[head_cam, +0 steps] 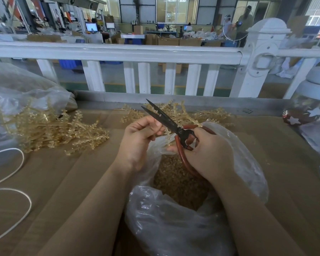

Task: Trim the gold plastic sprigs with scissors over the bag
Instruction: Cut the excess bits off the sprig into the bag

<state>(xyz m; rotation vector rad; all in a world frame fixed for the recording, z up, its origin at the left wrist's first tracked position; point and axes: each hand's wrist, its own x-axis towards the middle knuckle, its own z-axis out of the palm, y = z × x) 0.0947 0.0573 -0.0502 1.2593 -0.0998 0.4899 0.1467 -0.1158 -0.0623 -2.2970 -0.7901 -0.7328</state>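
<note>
Head view. Step: trimming, mid-cut, as I judge it. My left hand point(139, 137) pinches a sprig point(167, 133) above the bag point(248, 163); my right hand point(209, 152) grips the scissors point(166, 119), blades slightly parted. Next: close the blades squarely on the sprig, above the bag mouth. More sprigs point(50, 130) lie left of the bag. No readable writing.
</note>
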